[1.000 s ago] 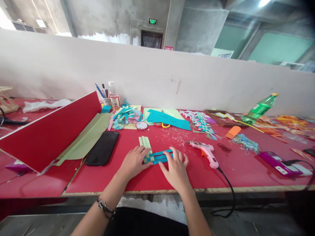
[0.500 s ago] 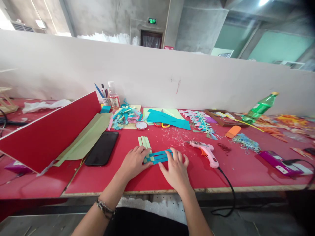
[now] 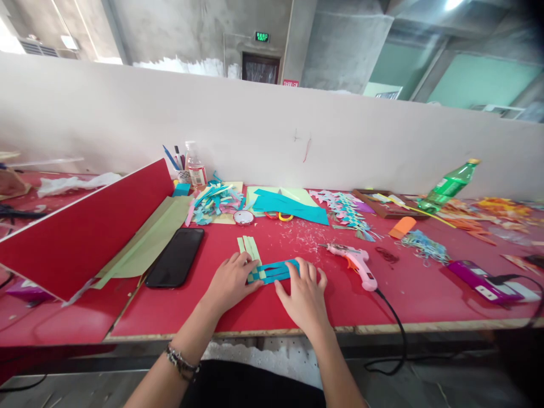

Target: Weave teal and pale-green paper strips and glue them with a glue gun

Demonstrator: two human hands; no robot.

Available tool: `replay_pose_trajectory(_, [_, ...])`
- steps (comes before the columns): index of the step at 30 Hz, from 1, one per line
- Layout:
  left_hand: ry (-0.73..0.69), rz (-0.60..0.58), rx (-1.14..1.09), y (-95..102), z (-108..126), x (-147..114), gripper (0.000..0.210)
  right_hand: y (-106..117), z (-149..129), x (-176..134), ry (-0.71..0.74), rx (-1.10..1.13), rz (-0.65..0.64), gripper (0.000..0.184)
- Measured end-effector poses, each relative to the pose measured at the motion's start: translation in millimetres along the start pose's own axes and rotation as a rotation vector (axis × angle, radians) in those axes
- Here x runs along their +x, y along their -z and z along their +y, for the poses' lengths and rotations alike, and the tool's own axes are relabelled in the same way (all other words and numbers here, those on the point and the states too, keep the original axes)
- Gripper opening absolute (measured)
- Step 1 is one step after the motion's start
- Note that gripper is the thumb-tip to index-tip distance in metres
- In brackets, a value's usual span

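Between my hands lies a small paper weave of blue paper strips (image 3: 274,273) running sideways and pale green paper strips (image 3: 250,247) pointing away from me. The strips cross in a checkered patch, partly hidden by my left hand (image 3: 233,279). That hand holds the crossing at its left side, with its thumb at the near edge and its fingers over the far side. My right hand (image 3: 305,289) grips the right ends of the blue strips, its thumb at the near edge and fingertips on top. The weave rests on the red table (image 3: 272,311).
A pink glue gun (image 3: 355,260) lies to the right, its cord over the table edge. A black phone (image 3: 175,258) and a red panel (image 3: 93,226) are left. Behind are paper scraps (image 3: 219,198), blue sheets (image 3: 289,205), scissors (image 3: 285,217) and a tilted green bottle (image 3: 450,186).
My hands and the weave stay almost in place. The blue strips' gaps look slightly different. Beyond the red panel at far left, the objects at the picture's edge have shifted.
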State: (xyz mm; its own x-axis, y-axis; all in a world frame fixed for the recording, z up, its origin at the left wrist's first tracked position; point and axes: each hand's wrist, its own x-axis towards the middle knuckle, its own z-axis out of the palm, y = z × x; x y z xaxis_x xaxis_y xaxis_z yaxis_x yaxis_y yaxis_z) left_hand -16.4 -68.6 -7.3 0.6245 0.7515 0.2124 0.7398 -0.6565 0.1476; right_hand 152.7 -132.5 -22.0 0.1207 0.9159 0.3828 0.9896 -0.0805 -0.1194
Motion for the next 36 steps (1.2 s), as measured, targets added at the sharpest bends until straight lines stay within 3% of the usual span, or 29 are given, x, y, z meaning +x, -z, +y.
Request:
replay_pose_trajectory(14, [-0.031,0.027,-0.029,-1.1,-4.0,0.2,0.037,-0.2,0.6,-0.4,0.015,0.015,-0.003,0.042])
replay_pose_trajectory(20, [-0.104,0.053,-0.038,1.0,-2.4,0.4,0.027,4.9,1.8,0.0,0.217,0.037,-0.071,0.040])
replay_pose_trajectory(36, [-0.094,0.028,-0.069,2.5,-1.0,0.9,0.022,4.6,0.8,1.4,0.187,0.081,-0.101,0.035])
